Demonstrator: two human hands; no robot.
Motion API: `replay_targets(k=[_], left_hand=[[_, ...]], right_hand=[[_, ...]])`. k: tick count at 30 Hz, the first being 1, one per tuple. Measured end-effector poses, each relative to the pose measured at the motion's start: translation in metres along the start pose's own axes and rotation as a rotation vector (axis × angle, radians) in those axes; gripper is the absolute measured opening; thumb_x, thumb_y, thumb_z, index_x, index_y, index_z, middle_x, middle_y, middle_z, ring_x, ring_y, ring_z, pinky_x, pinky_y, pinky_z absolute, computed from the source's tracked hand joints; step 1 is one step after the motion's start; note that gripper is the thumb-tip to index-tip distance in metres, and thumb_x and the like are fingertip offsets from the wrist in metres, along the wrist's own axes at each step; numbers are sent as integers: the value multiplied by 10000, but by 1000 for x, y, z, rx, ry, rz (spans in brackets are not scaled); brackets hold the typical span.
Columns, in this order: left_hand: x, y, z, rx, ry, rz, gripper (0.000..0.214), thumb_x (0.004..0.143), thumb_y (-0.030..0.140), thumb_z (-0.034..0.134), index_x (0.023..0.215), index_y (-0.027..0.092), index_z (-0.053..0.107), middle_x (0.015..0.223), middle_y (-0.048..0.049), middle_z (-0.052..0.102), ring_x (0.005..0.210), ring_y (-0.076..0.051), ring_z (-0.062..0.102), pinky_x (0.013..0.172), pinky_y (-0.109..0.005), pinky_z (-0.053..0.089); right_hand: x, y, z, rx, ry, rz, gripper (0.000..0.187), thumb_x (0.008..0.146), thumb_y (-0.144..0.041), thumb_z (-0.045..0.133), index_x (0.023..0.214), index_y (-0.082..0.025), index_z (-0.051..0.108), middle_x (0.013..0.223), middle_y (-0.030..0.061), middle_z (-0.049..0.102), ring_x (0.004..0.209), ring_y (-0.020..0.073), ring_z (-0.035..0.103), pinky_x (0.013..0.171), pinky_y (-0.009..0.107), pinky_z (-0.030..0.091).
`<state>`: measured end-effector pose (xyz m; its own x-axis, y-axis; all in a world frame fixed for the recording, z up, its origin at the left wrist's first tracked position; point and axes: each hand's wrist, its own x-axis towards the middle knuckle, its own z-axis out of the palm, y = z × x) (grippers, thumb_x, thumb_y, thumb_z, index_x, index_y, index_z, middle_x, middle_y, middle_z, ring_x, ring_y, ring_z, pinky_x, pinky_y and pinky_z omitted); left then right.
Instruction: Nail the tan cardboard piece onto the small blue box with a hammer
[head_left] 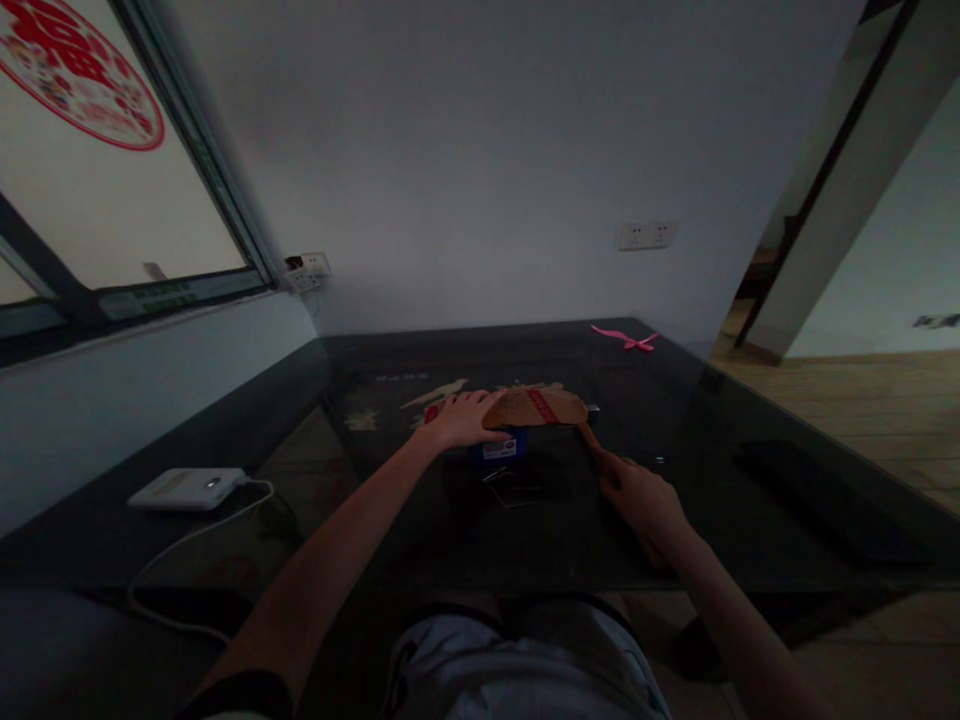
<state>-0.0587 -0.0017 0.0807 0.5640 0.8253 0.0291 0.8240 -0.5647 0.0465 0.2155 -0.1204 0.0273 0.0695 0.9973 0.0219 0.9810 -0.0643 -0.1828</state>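
Brown piece, red-banded: located above the table, over a blue box. Left hand: clamped on its left end, thumb at the near edge. Right hand: extended finger at its right end; whether it grips cannot be told. Thin metal pieces lie nearer the person. Outlying: white device with cable, left; pink ribbon, far right.
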Motion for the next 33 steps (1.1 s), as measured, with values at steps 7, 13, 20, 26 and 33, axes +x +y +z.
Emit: replay_targets(k=[7,13,20,26,33], left_hand=[[5,1,-2,4,33,-9,964,696,766,428,1462,275,109,1478,-145,271,1307,-391,280,1026,-616,205],[-26,16,-24,-10,470,84,628,844,580,418,1377,255,347,1415,-94,388,1309,-291,317,1085,-531,176],[-64,25,22,-62,362,437,290,911,270,384,1072,226,622,1082,-56,640,1007,-162,578,879,-303,439],[-64,24,54,-109,298,346,286,898,227,405,1112,217,594,1097,-43,640,984,-141,595,828,-256,466],[-65,30,59,10,266,94,238,865,302,489,1035,208,626,1064,-58,644,953,-194,604,793,-308,495]], right_hand=[[-1,1,1,6,15,-4,486,883,-292,386,1367,-269,421,1103,82,642,886,232,644,637,302,416],[-1,0,-1,12,4,-6,478,873,-281,402,1349,-268,444,1119,82,639,911,233,635,649,299,417],[-1,0,0,7,2,7,481,872,-286,390,1349,-278,447,1112,73,646,873,240,649,653,316,427],[0,2,2,-3,9,4,505,876,-296,400,1381,-296,402,1124,71,641,872,228,649,650,304,428],[2,3,4,-5,15,-2,485,893,-308,363,1374,-282,416,1118,78,636,880,234,644,654,312,433]])
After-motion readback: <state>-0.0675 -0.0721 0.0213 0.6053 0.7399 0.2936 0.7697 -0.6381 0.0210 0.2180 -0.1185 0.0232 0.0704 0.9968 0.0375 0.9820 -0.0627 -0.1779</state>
